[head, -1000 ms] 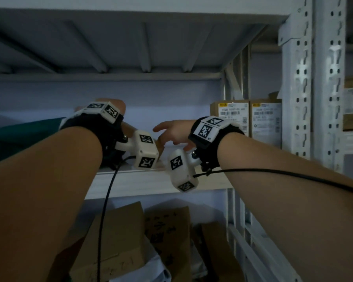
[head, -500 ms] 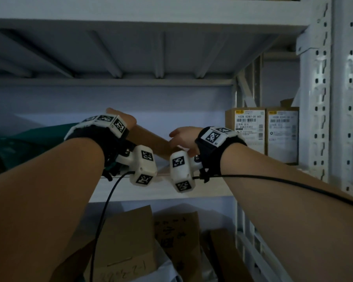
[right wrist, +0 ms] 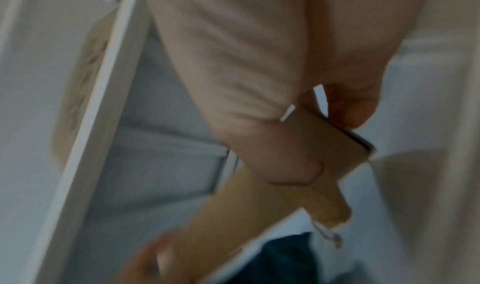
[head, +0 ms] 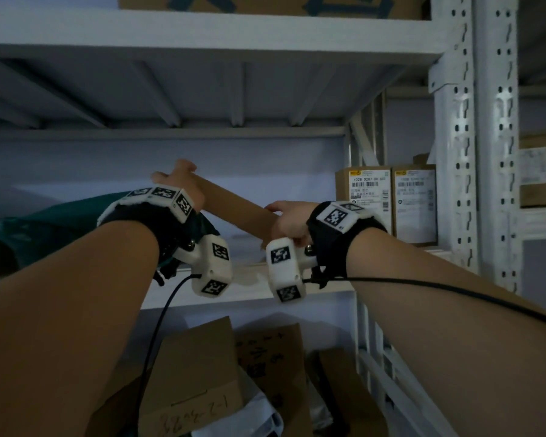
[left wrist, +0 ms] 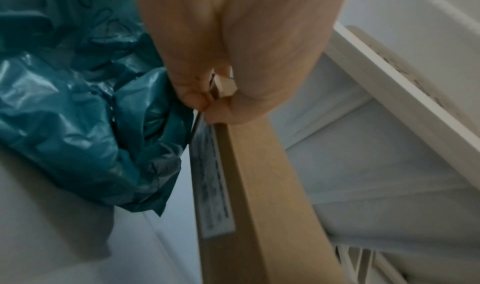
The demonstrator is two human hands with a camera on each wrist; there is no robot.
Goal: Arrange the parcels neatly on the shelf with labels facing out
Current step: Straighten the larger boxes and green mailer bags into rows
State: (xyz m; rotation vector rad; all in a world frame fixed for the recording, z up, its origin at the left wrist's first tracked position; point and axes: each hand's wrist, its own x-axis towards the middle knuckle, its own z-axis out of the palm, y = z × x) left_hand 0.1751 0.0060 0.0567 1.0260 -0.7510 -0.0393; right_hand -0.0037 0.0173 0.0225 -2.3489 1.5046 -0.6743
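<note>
A flat brown cardboard parcel (head: 234,209) is held tilted above the white shelf board (head: 249,279), its left end higher. My left hand (head: 183,181) grips that upper left end; in the left wrist view the left hand (left wrist: 221,79) curls round the parcel's corner, and a white label (left wrist: 213,186) runs along one face of the parcel (left wrist: 272,206). My right hand (head: 289,220) pinches the lower right end; in the right wrist view the right hand (right wrist: 298,134) clamps the parcel (right wrist: 246,210) with thumb and fingers. A teal plastic mailer bag (head: 60,228) lies on the shelf just left of the parcel.
Two cardboard boxes (head: 388,200) stand at the shelf's right end with labels facing out. White perforated uprights (head: 473,152) bound the bay on the right. The shelf above (head: 202,36) carries a box. Loose cartons (head: 202,373) are piled on the lower level.
Both hands have taken hold of the flat parcel and raised it; its left end has tipped up and the left hand is higher. The view has tilted upward.
</note>
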